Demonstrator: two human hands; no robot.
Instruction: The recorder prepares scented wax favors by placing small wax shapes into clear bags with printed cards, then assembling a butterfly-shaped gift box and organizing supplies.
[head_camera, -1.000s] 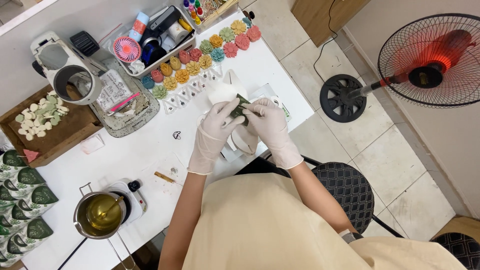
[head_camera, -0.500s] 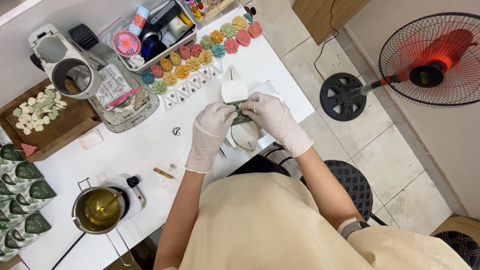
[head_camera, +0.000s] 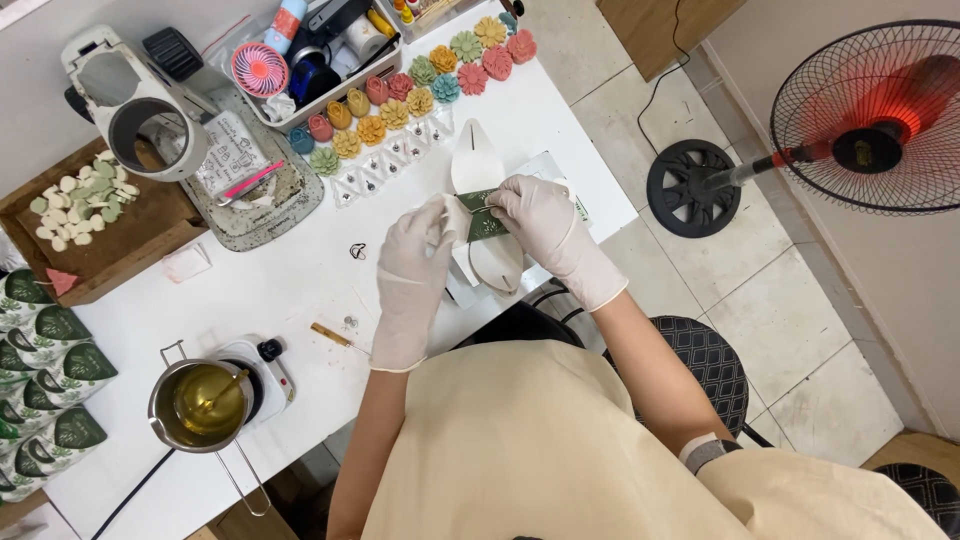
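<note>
Two gloved hands are meeting over the white counter (head_camera: 300, 290) in the head view, both working on a small dark green packet (head_camera: 487, 226) that is lying against a cream leaf-shaped box (head_camera: 478, 170), near the counter's front edge. The left hand (head_camera: 415, 275) is pinching the packet's left end with its fingertips drawn together on it; the right hand (head_camera: 548, 225) is closing its fingers on the packet's upper right corner. Beyond the box, two rows of coloured flower-shaped pieces (head_camera: 415, 95) are running diagonally, with a line of small clear triangular bags (head_camera: 395, 160) lying just beside them. A white tray (head_camera: 330, 45) of tape and tools is standing behind the flowers. At the left, a wooden tray (head_camera: 120, 250) is holding small pale pieces, and green leaf-shaped boxes (head_camera: 45, 350) are stacking at the counter's edge. A metal pot (head_camera: 200, 405) of yellow liquid is sitting on a small white hotplate (head_camera: 275, 370). A standing fan (head_camera: 870, 115) is occupying the tiled floor at right.
</note>
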